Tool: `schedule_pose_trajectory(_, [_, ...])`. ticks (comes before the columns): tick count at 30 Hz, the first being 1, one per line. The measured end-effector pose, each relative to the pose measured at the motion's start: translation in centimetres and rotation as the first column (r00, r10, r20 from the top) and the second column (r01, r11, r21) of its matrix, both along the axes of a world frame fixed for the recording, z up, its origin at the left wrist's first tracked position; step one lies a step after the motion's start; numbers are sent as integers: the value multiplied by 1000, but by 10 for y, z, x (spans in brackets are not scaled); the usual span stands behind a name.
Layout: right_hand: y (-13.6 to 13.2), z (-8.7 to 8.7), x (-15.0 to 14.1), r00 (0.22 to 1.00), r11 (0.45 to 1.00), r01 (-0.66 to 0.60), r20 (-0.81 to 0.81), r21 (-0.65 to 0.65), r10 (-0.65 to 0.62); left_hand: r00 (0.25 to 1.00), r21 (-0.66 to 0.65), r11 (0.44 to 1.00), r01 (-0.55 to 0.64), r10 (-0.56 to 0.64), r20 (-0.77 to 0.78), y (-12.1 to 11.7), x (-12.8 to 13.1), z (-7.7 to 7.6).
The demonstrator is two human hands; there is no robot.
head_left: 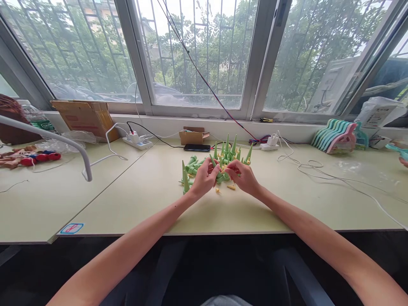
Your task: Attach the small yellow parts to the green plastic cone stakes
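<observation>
My left hand (205, 176) is closed around a green cone-shaped plastic piece (212, 161), its tip pointing up. Close beside it, my right hand (244, 176) has thumb and fingers pinched together; whatever they hold is too small to make out. Behind both hands stand several green cones (227, 146), upright in a cluster. More green pieces (192, 161) lie in a heap to the left, and another green cone (186, 182) stands by my left wrist. Small yellow pieces (231, 187) lie on the table just below the hands.
At the back of the table (127, 212) are a black phone (196, 148), a small open cardboard box (193, 136) and a power strip (138, 142). Pastel hangers (334, 136) stand at the right, with white cables (314, 165) nearby. A grey curved bar (63, 140) arches over the left side.
</observation>
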State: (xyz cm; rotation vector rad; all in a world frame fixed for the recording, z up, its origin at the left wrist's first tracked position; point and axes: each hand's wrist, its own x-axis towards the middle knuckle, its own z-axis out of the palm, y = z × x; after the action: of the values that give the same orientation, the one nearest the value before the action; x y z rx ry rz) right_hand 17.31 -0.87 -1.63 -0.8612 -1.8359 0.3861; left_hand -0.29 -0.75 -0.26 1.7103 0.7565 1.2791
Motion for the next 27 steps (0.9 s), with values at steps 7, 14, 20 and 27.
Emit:
schedule_pose_trajectory(7, [1,-2,2,995,998,57,79,4,-57,998,58,998,-30,34,-54,0,-2,0])
schedule_pose_trajectory(14, [2,-2,3,982,993,96,157,67,-106,982,150,986,-74,99,-162,1,-2,-2])
schedule_pose_trajectory(20, [4,-4,3,970,989,113,206,100,-131,970,222,972,-72,120,-211,1,-2,-3])
schedule_pose_trajectory(27, [4,-4,2,973,995,80,211,57,-91,963,252,961,-118,172,-206,5,-1,-5])
